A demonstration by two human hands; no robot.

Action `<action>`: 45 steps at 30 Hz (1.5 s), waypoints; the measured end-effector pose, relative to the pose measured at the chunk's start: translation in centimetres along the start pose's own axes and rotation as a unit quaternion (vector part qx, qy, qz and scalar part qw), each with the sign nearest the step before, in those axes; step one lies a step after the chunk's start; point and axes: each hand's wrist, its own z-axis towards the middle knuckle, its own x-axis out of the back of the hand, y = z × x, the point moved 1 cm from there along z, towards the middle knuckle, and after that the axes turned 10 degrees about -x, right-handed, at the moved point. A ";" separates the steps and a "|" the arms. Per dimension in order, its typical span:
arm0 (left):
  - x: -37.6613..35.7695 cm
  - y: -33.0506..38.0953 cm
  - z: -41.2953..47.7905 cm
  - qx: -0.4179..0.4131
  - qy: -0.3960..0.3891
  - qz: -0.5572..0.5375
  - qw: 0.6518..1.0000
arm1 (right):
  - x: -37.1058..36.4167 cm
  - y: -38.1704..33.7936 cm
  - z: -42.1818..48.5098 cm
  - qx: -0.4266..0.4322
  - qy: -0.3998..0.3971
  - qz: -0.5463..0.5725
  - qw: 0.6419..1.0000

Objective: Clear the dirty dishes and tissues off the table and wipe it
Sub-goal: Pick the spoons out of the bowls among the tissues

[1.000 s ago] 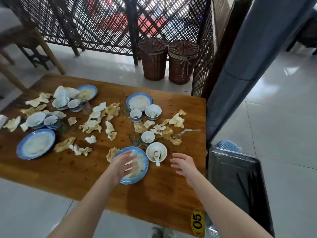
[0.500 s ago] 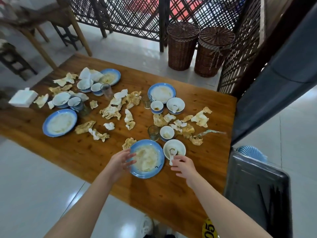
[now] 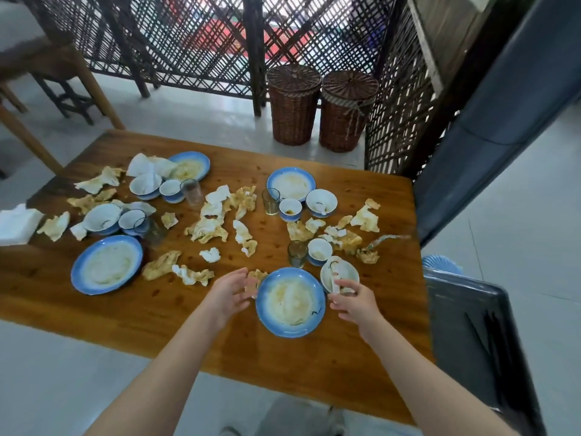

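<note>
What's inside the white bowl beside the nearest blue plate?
A white spoon lies in the white bowl. The right hand pinches the near rim, hiding that part of the inside.

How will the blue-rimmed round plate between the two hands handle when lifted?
The blue-rimmed round plate looks like rigid ceramic, so it is probably fairly heavy and breakable. Its greasy-looking residue suggests a slippery grip. Being shallow, it may spill if tilted.

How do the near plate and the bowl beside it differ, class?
The plate is wide, shallow and lies flat; the bowl is smaller, deeper and tilted. The bowl holds a spoon and the right hand grips its rim; the plate holds only smears. Both are dirty.
</note>
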 end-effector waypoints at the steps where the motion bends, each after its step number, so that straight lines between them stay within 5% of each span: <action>1: 0.6 0.3 0.1 0.003 -0.007 0.001 1.000 | -0.5 0.1 -0.7 0.008 0.010 0.011 1.000; 8: 7.0 1.8 -0.9 0.011 -0.053 0.003 0.999 | -7.2 0.4 -5.2 0.052 -0.021 0.042 0.998; 28: 23.9 5.6 6.3 0.028 0.078 -0.100 0.992 | -26.9 -9.3 -3.3 0.044 -0.140 -0.059 0.987; 35: 27.8 9.2 9.6 0.016 0.119 -0.097 0.988 | -31.7 -12.5 -1.1 0.039 -0.144 -0.097 0.984; 45: 30.2 14.4 17.7 0.011 0.061 -0.083 0.995 | -34.4 -13.9 1.4 0.002 -0.054 -0.031 0.998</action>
